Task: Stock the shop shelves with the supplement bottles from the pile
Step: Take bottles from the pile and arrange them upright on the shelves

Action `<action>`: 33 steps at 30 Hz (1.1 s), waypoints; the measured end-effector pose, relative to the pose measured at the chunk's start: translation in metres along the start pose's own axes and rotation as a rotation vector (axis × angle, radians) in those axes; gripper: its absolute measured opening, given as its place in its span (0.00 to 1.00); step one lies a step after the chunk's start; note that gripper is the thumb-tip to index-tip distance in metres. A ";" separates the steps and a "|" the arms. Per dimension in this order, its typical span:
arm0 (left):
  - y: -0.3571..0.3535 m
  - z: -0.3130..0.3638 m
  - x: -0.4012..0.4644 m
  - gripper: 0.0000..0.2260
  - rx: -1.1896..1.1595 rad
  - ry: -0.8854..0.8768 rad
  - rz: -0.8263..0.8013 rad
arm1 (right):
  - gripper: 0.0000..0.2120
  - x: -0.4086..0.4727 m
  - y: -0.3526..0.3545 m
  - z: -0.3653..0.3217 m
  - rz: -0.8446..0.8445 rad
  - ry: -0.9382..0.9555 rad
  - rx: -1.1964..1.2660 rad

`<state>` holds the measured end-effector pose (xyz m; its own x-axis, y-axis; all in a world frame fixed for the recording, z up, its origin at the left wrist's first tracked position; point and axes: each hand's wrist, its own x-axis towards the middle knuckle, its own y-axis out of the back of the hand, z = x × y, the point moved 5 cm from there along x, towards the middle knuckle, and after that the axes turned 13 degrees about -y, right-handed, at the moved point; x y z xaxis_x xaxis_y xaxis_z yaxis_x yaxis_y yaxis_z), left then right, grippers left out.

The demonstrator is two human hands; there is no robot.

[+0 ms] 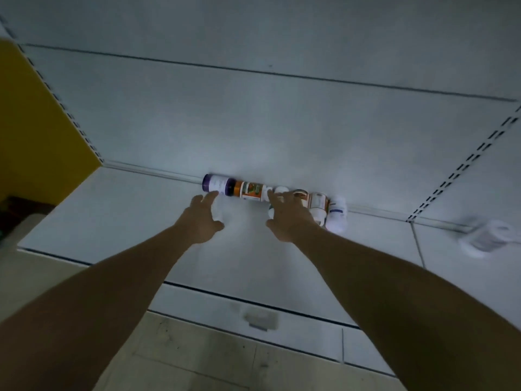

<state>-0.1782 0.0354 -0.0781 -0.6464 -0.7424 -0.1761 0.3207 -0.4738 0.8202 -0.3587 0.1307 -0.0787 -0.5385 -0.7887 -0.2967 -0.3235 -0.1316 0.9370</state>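
A row of supplement bottles lies on its side against the back of a white shelf: a purple-capped bottle, an orange-labelled bottle, then several white ones. My left hand reaches out with fingers spread, its fingertips at the purple bottle's near side. My right hand stretches over the middle of the row, fingers extended onto the bottles, covering part of a white bottle. Neither hand plainly grips anything.
Another white bottle lies alone on the shelf at the far right, blurred. A yellow side panel stands at the left. The white back wall rises behind the row. Beige floor lies below the shelf's front edge.
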 end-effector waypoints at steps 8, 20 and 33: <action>-0.027 -0.027 0.011 0.24 -0.084 -0.110 0.071 | 0.19 -0.015 -0.033 -0.008 0.201 -0.146 0.091; 0.084 0.064 -0.172 0.16 -1.699 0.032 -0.058 | 0.17 -0.225 0.036 -0.050 -0.442 -0.301 2.163; 0.198 0.174 -0.309 0.16 -1.515 -0.399 -0.092 | 0.16 -0.377 0.168 -0.075 -0.265 -0.053 2.149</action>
<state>-0.0353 0.2535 0.2338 -0.7579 -0.6331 0.1576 0.4830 -0.7069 -0.5168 -0.1512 0.3609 0.2045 -0.3485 -0.8527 -0.3892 -0.4962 0.5201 -0.6952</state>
